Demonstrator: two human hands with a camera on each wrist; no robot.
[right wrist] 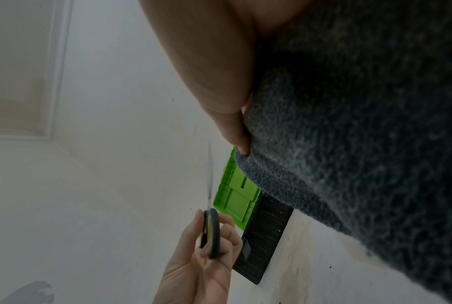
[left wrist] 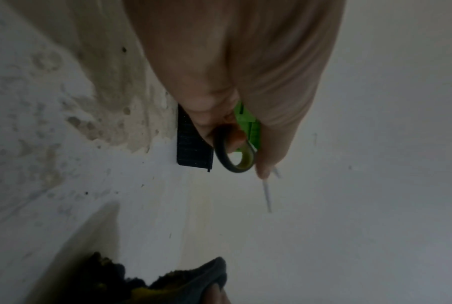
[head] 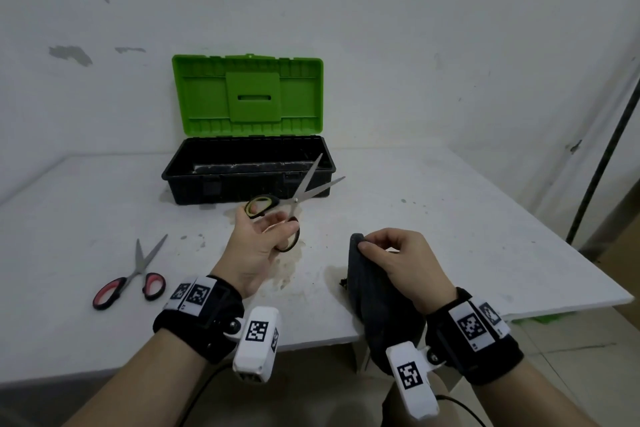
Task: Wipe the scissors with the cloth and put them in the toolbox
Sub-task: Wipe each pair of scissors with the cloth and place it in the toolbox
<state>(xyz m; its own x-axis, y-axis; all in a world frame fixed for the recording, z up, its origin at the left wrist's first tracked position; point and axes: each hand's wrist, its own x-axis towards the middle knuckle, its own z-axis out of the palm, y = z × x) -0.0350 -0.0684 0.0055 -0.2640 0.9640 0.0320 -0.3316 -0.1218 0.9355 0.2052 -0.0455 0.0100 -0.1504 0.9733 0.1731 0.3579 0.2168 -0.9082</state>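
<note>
My left hand [head: 263,229] holds a pair of black-and-yellow-handled scissors [head: 294,199] above the table, fingers through the handle loops, blades spread apart and pointing up toward the toolbox. The left wrist view shows one loop of the scissors [left wrist: 235,156] round my fingers. My right hand [head: 388,253] grips a dark grey cloth [head: 374,298] that hangs over the table's front edge; the cloth [right wrist: 362,123] fills the right wrist view. The toolbox [head: 249,170] stands open behind, black base and green lid [head: 247,94] upright. Cloth and scissors are apart.
A second pair of scissors [head: 133,279] with red-and-black handles lies on the white table [head: 450,218] at the left, blades parted. Brownish stains mark the table under my hands. A wall stands close behind the toolbox. A dark pole [head: 602,156] leans at the right.
</note>
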